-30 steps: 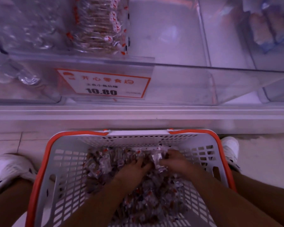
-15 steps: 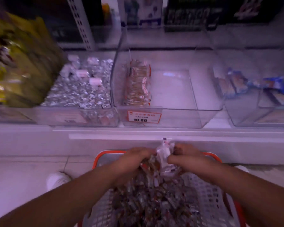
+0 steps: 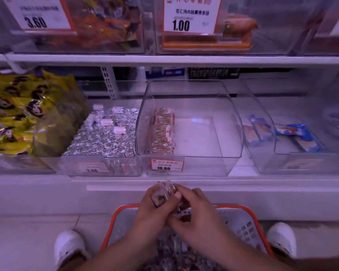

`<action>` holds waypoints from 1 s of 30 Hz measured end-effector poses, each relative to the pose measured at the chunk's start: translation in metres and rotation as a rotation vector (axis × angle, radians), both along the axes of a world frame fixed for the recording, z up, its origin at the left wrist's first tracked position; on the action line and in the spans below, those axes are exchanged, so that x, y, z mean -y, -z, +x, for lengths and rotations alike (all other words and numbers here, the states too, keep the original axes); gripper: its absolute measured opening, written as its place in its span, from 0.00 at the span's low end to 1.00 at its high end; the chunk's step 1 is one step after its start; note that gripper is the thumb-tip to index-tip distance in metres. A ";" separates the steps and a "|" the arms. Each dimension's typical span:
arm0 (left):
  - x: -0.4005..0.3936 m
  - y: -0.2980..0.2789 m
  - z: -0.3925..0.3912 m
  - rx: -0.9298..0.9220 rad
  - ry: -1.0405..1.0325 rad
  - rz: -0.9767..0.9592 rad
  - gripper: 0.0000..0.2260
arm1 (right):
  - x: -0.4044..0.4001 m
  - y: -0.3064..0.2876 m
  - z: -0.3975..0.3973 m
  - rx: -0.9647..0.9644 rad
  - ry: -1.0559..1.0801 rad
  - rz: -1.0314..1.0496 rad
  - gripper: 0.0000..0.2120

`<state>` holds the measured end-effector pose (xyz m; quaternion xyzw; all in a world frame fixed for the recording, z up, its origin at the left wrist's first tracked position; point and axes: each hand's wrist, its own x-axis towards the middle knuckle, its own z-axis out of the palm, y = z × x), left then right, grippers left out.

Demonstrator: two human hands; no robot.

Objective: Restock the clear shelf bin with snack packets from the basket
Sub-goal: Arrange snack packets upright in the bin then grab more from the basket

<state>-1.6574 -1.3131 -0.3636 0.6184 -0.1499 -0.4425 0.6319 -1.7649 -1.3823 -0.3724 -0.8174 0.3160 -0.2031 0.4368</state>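
Note:
A white basket with an orange rim stands on the floor between my feet, holding several small clear snack packets. My left hand and my right hand meet above the basket's far end and together grip a bunch of snack packets, raised just below the shelf edge. Straight above them sits the clear shelf bin with a 10.80 price tag. One row of matching packets lies along its left wall; the rest of its floor is bare.
To the left is a bin of silver-wrapped sweets, then yellow bags. To the right is a clear bin with blue packets. An upper shelf carries more bins with price tags. My white shoes flank the basket.
Both hands rose out of the basket with a bunch of packets, closing together near the shelf edge. My view tilted up, showing the upper shelf.

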 end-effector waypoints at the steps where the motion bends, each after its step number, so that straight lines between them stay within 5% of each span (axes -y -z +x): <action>1: 0.002 0.003 0.005 -0.014 0.017 -0.017 0.17 | 0.001 0.001 0.000 0.043 0.026 0.017 0.28; 8: 0.006 0.000 0.023 -0.153 0.133 -0.207 0.17 | 0.015 -0.010 0.003 0.260 0.041 0.202 0.15; 12: 0.006 -0.001 0.025 0.021 0.062 -0.204 0.20 | 0.020 -0.010 0.008 0.252 0.156 0.341 0.03; 16: 0.010 -0.002 0.019 0.345 0.079 -0.193 0.28 | 0.029 -0.016 0.003 0.263 0.184 0.707 0.16; 21: 0.008 -0.005 0.017 0.328 0.114 -0.225 0.23 | 0.034 -0.020 -0.003 0.236 0.157 1.064 0.31; 26: 0.008 -0.006 0.011 0.266 0.062 -0.254 0.20 | 0.025 -0.030 -0.001 0.345 -0.184 1.403 0.18; 30: 0.010 -0.010 0.008 0.344 0.113 -0.264 0.33 | 0.023 -0.033 0.002 0.456 -0.245 1.524 0.20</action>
